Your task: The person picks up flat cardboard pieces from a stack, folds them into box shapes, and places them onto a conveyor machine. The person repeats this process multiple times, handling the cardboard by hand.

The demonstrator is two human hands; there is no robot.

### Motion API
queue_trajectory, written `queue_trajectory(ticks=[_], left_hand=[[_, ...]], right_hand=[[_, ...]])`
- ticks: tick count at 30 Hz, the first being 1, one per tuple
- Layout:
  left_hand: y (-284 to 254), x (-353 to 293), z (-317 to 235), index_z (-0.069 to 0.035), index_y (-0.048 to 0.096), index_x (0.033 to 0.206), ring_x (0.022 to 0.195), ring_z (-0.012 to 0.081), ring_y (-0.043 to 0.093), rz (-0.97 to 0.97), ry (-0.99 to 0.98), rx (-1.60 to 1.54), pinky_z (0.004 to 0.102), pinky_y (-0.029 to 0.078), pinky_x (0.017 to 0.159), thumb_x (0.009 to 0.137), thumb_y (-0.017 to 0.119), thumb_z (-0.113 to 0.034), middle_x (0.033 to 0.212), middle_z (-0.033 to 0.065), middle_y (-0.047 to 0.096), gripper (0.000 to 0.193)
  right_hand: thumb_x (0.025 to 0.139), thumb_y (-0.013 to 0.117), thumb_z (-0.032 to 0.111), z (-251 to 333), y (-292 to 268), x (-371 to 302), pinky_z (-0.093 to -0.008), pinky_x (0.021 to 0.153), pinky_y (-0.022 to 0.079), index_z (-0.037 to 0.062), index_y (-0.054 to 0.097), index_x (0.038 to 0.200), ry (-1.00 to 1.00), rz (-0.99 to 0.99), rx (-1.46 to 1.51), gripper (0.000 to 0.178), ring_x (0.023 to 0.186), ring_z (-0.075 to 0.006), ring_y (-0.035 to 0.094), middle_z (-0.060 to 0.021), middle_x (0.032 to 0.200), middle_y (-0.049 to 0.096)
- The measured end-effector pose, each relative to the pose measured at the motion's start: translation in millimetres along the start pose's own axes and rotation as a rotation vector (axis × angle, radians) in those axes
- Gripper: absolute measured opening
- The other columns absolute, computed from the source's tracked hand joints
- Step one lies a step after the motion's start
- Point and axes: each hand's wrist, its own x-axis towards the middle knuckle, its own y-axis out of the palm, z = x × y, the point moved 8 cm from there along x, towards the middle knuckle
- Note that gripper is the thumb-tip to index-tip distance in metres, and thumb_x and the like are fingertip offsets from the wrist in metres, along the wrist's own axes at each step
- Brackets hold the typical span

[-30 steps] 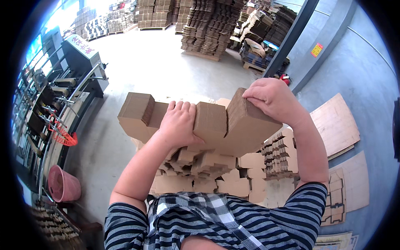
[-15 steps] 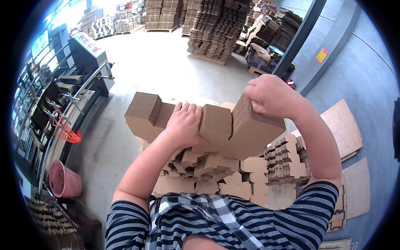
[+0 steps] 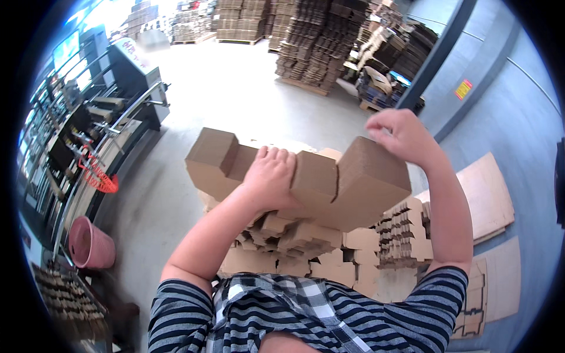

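Observation:
A thick stack of die-cut cardboard sheets (image 3: pixel 371 182), with notches and tabs along its upper edge, stands tilted on edge in front of me. My left hand (image 3: pixel 271 176) grips it in the middle notch, fingers over the top edge and thumb on the near face. Beside the stack's right-hand tab, my right hand (image 3: pixel 400 135) is raised with its fingers curled in a loose fist and nothing visible in it. Beneath lie more cardboard blanks (image 3: pixel 312 235) in uneven layers, partly hidden by the stack and my left forearm.
At the right, a pile of notched blanks (image 3: pixel 406 232) and flat boards (image 3: pixel 471 200) stand near the blue wall. A machine (image 3: pixel 94 129) runs along the left, with a pink bucket (image 3: pixel 91 244) near it. Tall cardboard stacks (image 3: pixel 321 44) on pallets stand at the back.
My right hand has come off the right-hand tab's upper edge, moving slightly right. The tab's sheet edges look more even. My left hand keeps its grip; the whole view has shifted a little.

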Motion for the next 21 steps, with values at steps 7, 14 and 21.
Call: queue_trajectory(ticks=[7,14,21], left_hand=[[18,-2,1,0.007,0.049,0.119,0.112,0.0331,0.050,-0.057,0.015,0.007,0.0475,0.032,0.104,0.057,0.075,-0.061,0.113,0.0213,0.055,0.095],[16,1,-5,0.008,0.051,0.117,0.105,0.0288,0.051,-0.129,0.039,0.007,0.0451,0.034,0.098,0.048,0.078,-0.057,0.108,0.0155,0.057,0.099],[9,-2,-8,0.006,0.053,0.111,0.103,0.0299,0.052,-0.171,0.066,-0.016,0.0436,0.036,0.096,0.047,0.080,-0.056,0.105,0.0155,0.057,0.094]], right_hand=[[0.079,0.062,0.010,26,16,-14,-0.0381,0.072,0.049,-0.0005,0.063,0.082,-0.225,-0.043,-0.058,0.011,0.081,-0.0328,0.061,-0.0148,0.085,0.064],[0.077,0.061,0.001,33,10,-13,-0.0360,0.074,0.048,-0.0035,0.059,0.081,-0.135,-0.020,0.076,0.007,0.080,-0.0325,0.060,-0.0166,0.086,0.062],[0.077,0.060,0.002,27,9,-16,-0.0372,0.070,0.046,-0.0028,0.059,0.079,-0.169,-0.097,0.069,0.006,0.076,-0.0323,0.058,-0.0157,0.081,0.059]])
